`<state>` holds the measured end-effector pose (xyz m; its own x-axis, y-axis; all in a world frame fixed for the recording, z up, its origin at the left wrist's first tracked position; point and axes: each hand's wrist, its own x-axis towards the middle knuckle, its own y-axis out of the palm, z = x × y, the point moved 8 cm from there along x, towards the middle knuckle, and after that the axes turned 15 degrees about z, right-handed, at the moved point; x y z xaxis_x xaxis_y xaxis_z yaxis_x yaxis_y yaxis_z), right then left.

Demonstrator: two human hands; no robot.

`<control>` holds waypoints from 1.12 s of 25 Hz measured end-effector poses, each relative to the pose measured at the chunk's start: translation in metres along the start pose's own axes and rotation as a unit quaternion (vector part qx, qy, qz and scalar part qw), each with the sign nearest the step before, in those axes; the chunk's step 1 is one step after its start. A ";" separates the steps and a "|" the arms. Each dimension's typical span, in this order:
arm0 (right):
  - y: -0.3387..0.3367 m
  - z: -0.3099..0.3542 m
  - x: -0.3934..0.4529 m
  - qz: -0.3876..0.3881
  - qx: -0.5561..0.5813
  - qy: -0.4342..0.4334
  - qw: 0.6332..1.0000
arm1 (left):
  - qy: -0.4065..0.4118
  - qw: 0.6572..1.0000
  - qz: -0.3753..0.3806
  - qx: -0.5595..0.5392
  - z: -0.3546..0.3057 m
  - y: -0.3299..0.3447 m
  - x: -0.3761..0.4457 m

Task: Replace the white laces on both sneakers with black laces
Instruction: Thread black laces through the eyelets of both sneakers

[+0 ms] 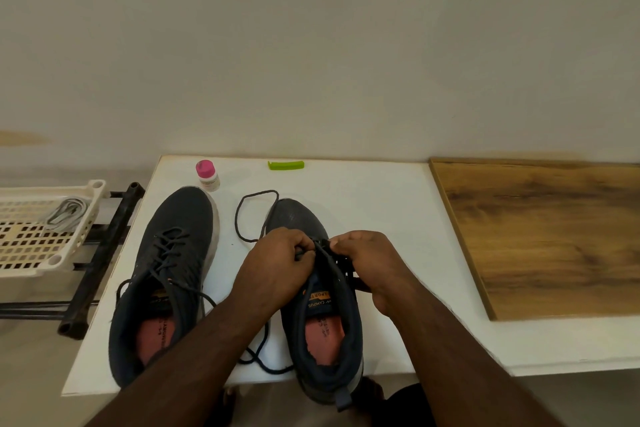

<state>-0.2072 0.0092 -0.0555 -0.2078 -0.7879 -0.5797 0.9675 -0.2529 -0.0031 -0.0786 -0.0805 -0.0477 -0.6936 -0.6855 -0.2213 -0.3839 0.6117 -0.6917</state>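
A person's two bare hands worked over the right-hand sneaker [320,315], which lay on a white table [381,204] with its toe pointing away from the person and its heel hanging just over the table's near edge. That heel-to-toe line was the sneaker's long axis, and the eyelet rows ran along it.

The left hand [277,260] sat on the left side of this sneaker's tongue, fingers curled and pinching a black lace [256,218] at the eyelets. The right hand [370,260] sat on the tongue's right side, fingers curled on the lace or the eyelet flap; which one could not be told. The two hands nearly met over the middle of the sneaker, equally close to the eyelets.

Slack lace looped on the table beyond the sneaker's toe, to its left, and more trailed beside its heel, also to the left. Judging from this, the next threading would draw slack from the left side, nearer the left hand.

Left of this sneaker lay the other sneaker [166,281], parallel, already carrying black lacing. Further left, off the table, a cream basket [52,253] held the white laces [65,213]. Beyond the sneaker's toe stood a small pink-capped bottle [207,175] and a green clip [286,165].
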 end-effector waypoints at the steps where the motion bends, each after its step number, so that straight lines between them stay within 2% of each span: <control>1: 0.000 0.001 0.000 0.001 -0.006 -0.003 1.000 | -0.004 1.000 -0.005 0.001 0.000 0.000 -0.001; 6: 0.000 0.001 0.001 0.008 -0.020 -0.021 1.000 | -0.011 1.000 -0.019 0.004 -0.001 0.000 -0.003; 10: 0.003 -0.001 0.003 0.021 0.010 -0.013 1.000 | -0.017 1.000 -0.022 0.004 0.000 -0.001 -0.003; 13: 0.003 0.002 0.004 0.014 -0.032 -0.044 0.998 | -0.024 0.998 -0.046 0.038 0.000 -0.003 -0.005; 16: -0.003 0.008 0.004 -0.039 -0.086 -0.081 0.992 | -0.027 0.995 -0.070 0.062 -0.003 -0.010 -0.006; 19: -0.006 0.018 0.001 -0.109 -0.216 -0.118 0.963 | -0.001 0.993 -0.106 0.046 -0.007 -0.022 -0.007; 23: -0.003 0.018 0.002 -0.104 -0.232 -0.144 0.956 | 0.100 0.994 0.015 -0.049 -0.022 -0.008 -0.010; 26: -0.004 0.022 0.000 -0.120 -0.233 -0.172 0.949 | 0.100 0.994 0.048 -0.013 -0.025 -0.010 -0.010; 28: -0.004 0.035 -0.009 -0.136 -0.169 -0.248 0.944 | 0.082 0.994 0.065 0.022 -0.022 -0.011 -0.011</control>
<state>-0.2142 -0.0020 -0.0217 -0.4160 -0.9069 -0.0674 0.8423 -0.3563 -0.4044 -0.0804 -0.0709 -0.0223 -0.8271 -0.5258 -0.1989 -0.2594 0.6708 -0.6948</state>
